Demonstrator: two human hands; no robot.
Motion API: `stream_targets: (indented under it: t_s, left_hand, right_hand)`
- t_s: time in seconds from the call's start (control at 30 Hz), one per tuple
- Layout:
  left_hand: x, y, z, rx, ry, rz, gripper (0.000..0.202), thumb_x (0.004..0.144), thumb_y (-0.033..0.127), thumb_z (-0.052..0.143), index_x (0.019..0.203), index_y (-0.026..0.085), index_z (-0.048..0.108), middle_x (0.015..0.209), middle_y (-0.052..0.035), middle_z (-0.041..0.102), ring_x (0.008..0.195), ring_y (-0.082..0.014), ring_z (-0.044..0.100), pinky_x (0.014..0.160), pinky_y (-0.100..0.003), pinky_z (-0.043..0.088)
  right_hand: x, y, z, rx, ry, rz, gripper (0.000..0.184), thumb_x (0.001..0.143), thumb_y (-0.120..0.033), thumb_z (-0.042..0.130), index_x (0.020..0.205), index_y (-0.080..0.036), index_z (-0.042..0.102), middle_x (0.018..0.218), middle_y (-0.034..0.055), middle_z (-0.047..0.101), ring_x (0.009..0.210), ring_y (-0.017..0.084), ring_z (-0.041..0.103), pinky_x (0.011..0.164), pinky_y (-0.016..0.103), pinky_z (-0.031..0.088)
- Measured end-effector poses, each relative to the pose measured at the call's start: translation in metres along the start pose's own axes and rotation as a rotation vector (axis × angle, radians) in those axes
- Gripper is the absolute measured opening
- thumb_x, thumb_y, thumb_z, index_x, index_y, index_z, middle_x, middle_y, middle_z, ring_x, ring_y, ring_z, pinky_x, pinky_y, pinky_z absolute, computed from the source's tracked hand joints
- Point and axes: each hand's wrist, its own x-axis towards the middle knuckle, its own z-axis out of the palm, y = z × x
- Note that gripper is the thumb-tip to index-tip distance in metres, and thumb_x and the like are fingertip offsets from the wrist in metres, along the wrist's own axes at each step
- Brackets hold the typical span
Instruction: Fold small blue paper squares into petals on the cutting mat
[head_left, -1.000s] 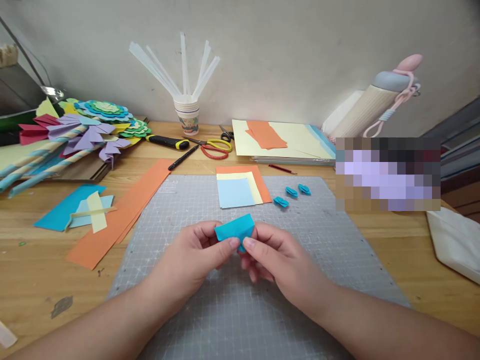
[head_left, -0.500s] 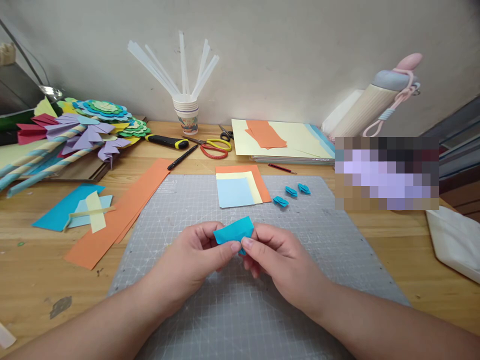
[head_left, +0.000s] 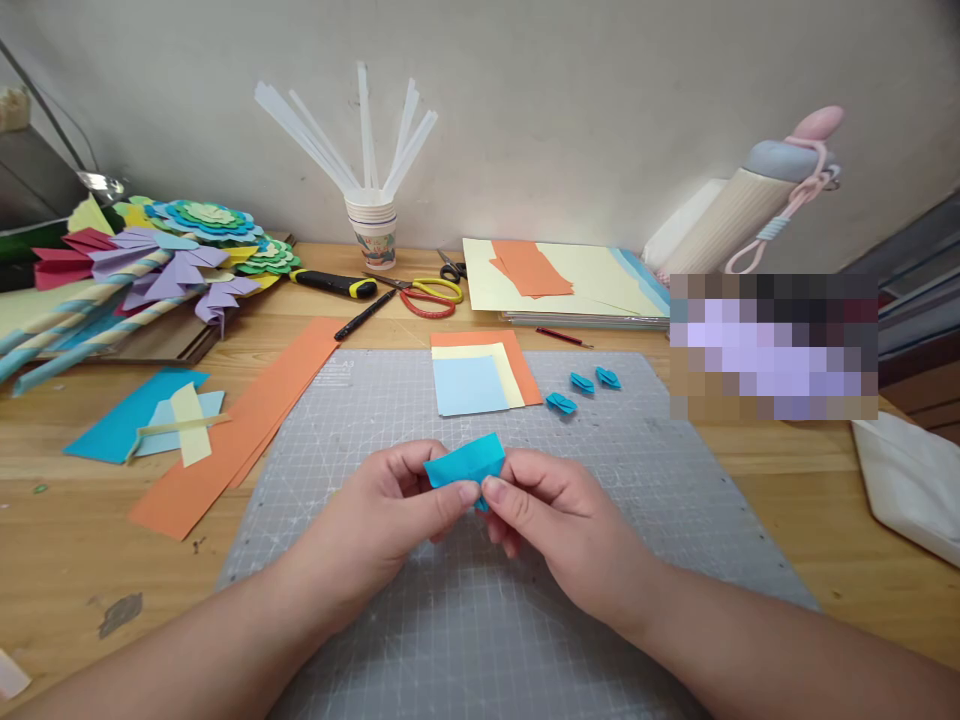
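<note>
A small piece of blue paper (head_left: 466, 460) is pinched between both hands above the grey cutting mat (head_left: 360, 630). My left hand (head_left: 409, 500) grips its left side, thumb on the near face. On the right side, my right hand (head_left: 544, 505) pinches it, and the two thumb tips almost meet at its lower edge. A folded bit of the paper pokes out below the thumbs; the fingers behind it are partly hidden. Several small folded blue paper pieces (head_left: 582, 383) lie on the mat beyond my right hand. Behind the held paper rests a stack of square paper sheets (head_left: 471, 385), light blue on top.
Orange paper strips (head_left: 247, 420) and blue paper (head_left: 127, 420) lie at left. Behind the mat are a utility knife (head_left: 334, 284), a black pen (head_left: 365, 316), scissors (head_left: 431, 297) and a paper cup (head_left: 375, 240) of white strips. Paper flowers (head_left: 172, 255) fill the back left; a bottle (head_left: 739, 215) stands back right.
Both hands still hold the blue paper in nearly the same place. The paper has shifted very slightly to the left. Nothing else has visibly moved.
</note>
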Motion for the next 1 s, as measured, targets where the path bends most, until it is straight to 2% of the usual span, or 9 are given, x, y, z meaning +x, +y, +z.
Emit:
stream_targets:
  t_s: [0.3,0.53,1.0]
  left_hand:
    - [0.0001,0.0014,-0.0011,0.005,0.013,0.005,0.027,0.077,0.035,0.071,0.064,0.017,0.056,0.055,0.005,0.049,0.057,-0.0103,0.039,0.056,-0.024,0.027]
    - [0.0017,0.0001,-0.0017,-0.009,0.022,0.01,0.019,0.077,0.036,0.072,0.074,0.017,0.069,0.058,0.0044,0.049,0.056,-0.0099,0.036,0.056,-0.024,0.027]
    - [0.0005,0.0017,-0.0008,0.011,0.054,-0.018,0.025,0.075,0.035,0.072,0.06,0.017,0.063,0.053,0.0046,0.045,0.054,-0.0105,0.034,0.055,-0.025,0.025]
  right_hand:
    - [-0.0015,-0.001,0.0003,-0.073,0.054,0.006,0.035,0.09,-0.038,0.051,0.06,-0.019,0.048,0.058,-0.0017,0.049,0.054,0.011,0.044,0.053,0.026,0.036]
    - [-0.0011,-0.0015,-0.0005,-0.126,0.082,-0.019,0.037,0.09,-0.038,0.049,0.059,-0.02,0.046,0.057,-0.002,0.048,0.055,0.012,0.044,0.053,0.027,0.034]
    - [-0.0025,-0.0038,0.0003,-0.178,0.088,-0.066,0.035,0.089,-0.035,0.05,0.057,-0.021,0.044,0.056,-0.0026,0.045,0.054,0.012,0.04,0.052,0.027,0.031]
